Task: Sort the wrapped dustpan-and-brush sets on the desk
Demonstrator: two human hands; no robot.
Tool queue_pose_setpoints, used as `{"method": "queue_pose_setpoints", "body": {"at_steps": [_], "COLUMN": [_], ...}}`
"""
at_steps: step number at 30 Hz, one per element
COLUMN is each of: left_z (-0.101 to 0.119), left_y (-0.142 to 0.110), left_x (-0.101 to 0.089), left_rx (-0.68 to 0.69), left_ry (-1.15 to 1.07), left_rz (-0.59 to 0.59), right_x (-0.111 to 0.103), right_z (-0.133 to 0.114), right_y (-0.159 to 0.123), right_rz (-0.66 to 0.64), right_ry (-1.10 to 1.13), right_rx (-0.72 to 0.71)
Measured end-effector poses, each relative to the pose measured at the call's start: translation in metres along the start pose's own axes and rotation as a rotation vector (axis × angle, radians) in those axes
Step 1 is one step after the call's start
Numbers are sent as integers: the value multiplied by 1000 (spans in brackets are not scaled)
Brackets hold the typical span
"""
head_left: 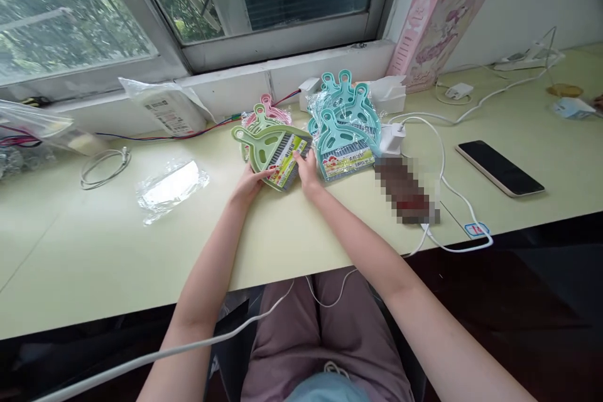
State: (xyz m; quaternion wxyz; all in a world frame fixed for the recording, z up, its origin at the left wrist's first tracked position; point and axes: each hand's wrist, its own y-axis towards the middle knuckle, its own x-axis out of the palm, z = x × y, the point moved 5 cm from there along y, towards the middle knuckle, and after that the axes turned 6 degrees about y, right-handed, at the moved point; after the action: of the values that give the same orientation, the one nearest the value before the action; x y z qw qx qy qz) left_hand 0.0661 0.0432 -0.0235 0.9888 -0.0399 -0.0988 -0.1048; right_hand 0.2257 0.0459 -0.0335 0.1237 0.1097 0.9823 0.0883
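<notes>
At the pale-yellow tabletop [117, 251], left hand [252, 182] and right hand [307, 171] are gripping a green, fan-shaped plastic dustpan-and-brush set [279, 157], seemingly positioning it, needing steady support.

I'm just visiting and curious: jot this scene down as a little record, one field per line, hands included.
Left hand: holding the front green dustpan, thumb on its label
Right hand: holding the same dustpan's right side
Turquoise dustpans: several, right of the green one
Pink dustpan: behind the green ones
Phone: lying on the table, screen dark
Pink box: standing at the back, right of the window
</notes>
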Motion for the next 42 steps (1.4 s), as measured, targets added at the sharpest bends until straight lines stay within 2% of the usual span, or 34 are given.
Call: {"method": "queue_pose_setpoints", "body": {"at_steps": [3,5,12,16,21,25,30,35,38,40,42], "left_z": [0,0,2,11,15,6,0,-1,5,14,28], "left_y": [-2,-2,-5,-13,-14,-7,-7,-7,-7,-7,-10], "left_x": [0,-2,-6,-1,-1,-4,-4,-3,-11,-25,-50], "left_rx": [-28,-25,51,109,156,104,26,33,68,130,230], "left_ry": [25,35,91,93,94,120,125,147,265,455,770], "left_rz": [-29,-38,-75,-70,-43,-89,-90,-173,-238,-166,100], "right_x": [-13,-15,-10,-10,-6,-6,-5,-10,-14,-16,-17], "right_z": [3,3,2,-7,-14,-2,11,4,0,-2,-2], "right_y": [-2,-4,-16,-25,-25,-21,-16,-15,-15,-15,-16], "right_rz": [126,151,82,80,5,79,124,106,113,112,110], "right_ry": [288,412,882,1072,1060,938,844,871,879,895,906], "right_rx": [107,141,328,371,360,390,406,339,332,324,318]}}
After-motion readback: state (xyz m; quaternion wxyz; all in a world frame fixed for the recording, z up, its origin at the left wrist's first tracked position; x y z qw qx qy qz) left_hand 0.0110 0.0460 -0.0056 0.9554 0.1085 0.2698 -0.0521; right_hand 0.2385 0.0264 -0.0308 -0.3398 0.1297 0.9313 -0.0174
